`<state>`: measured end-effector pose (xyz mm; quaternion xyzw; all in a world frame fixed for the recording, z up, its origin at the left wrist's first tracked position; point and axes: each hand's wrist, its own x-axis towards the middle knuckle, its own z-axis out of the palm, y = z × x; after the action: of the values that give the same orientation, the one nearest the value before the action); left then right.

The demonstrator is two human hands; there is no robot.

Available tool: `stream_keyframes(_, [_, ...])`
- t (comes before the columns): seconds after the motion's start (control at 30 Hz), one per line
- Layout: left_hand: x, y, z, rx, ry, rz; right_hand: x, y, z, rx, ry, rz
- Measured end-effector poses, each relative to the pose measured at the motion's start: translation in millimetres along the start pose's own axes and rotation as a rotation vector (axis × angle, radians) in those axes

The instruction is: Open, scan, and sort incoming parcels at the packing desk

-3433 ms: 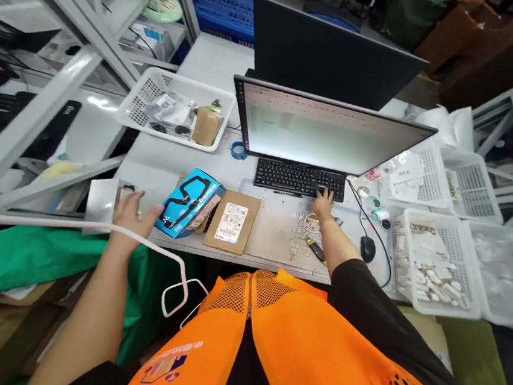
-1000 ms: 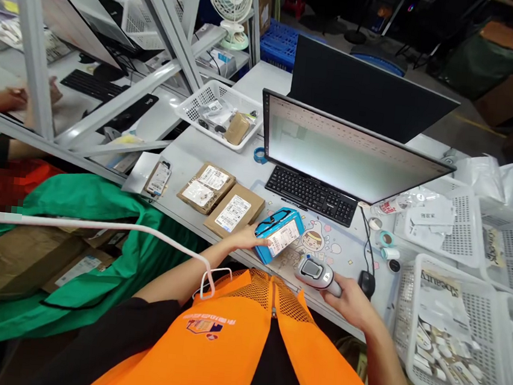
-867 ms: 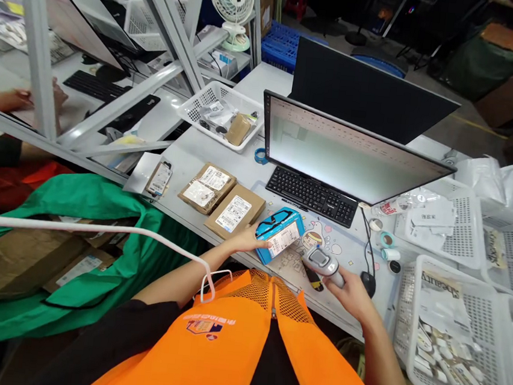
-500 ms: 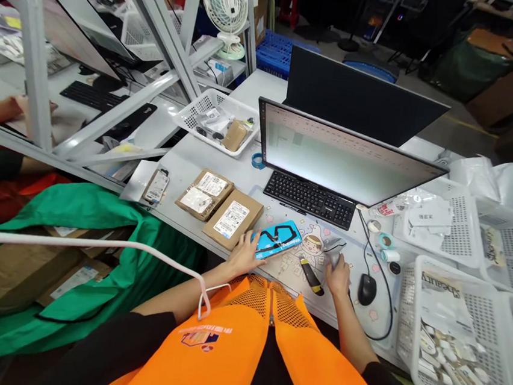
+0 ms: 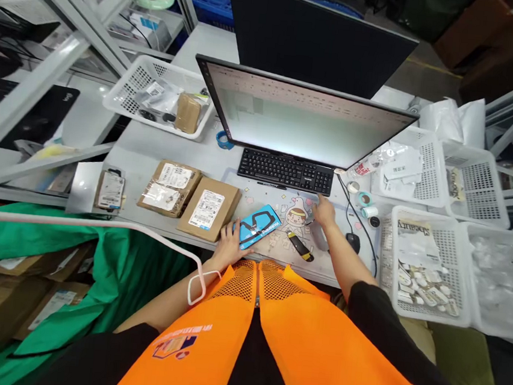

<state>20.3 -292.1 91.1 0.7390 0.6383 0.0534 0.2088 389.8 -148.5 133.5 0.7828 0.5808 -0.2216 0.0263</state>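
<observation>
My left hand [image 5: 228, 245] grips the left end of a flat blue box [image 5: 260, 224] with a black outline printed on it, which lies on the desk mat. My right hand [image 5: 324, 211] holds nothing. Its index finger reaches out to the lower right corner of the black keyboard [image 5: 281, 170]. Beneath my right wrist lies a grey handheld device [image 5: 320, 236], partly hidden by the forearm. A black and yellow utility knife [image 5: 300, 246] rests between my hands. Left of the blue box are two brown cardboard parcels, one plain [image 5: 225, 204] and one taped [image 5: 154, 198], both with white labels.
Behind the keyboard stands a monitor [image 5: 300, 118]. A white basket [image 5: 124, 104] of small packages sits at the back left. More white baskets [image 5: 466, 297] line the right side, near a black mouse [image 5: 352, 242]. A metal frame [image 5: 34, 92] borders the left.
My right hand has let go of the grey device and moved forward to the keyboard. My left hand stays at the blue box. The camera view has tilted down and shifted right.
</observation>
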Motion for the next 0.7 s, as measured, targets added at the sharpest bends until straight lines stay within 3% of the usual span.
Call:
stream_keyframes(0.17, [-2, -2, 3, 0.009, 0.008, -0.008, 46, -36, 2, -0.003, -0.116, 0.041])
stream_keyframes(0.47, [1, 4, -4, -0.033, -0.103, -0.093, 79, -74, -11, -0.049, -0.236, 0.071])
stream_keyframes(0.57, [1, 7, -5, -0.036, -0.107, -0.120, 69, -75, -22, -0.023, -0.191, 0.031])
stream_keyframes(0.7, [1, 12, -8, -0.049, -0.064, -0.107, 15, -42, -17, 0.015, -0.059, -0.015])
